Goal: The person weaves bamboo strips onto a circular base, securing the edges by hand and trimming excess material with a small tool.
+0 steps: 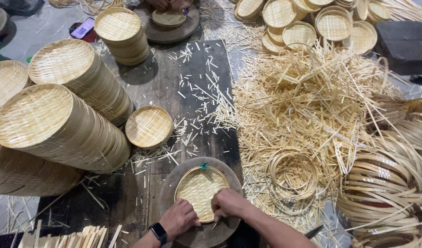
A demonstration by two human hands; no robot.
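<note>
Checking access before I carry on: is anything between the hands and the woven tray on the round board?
Nothing visible. The left hand and right hand both rest directly on the near rim of the woven tray; the small green clip sits on the far rim, away from them.

Both hands [206,213] on woven tray [199,188], stacked trays [59,124] beside

Two hands [179,219], one wristwatch [158,231]

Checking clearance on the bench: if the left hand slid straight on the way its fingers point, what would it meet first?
The left hand points up and to the right, its fingers already at the edge of the woven bamboo tray on the round wooden board. It would likely ride onto that tray first; height is unclear.
</note>
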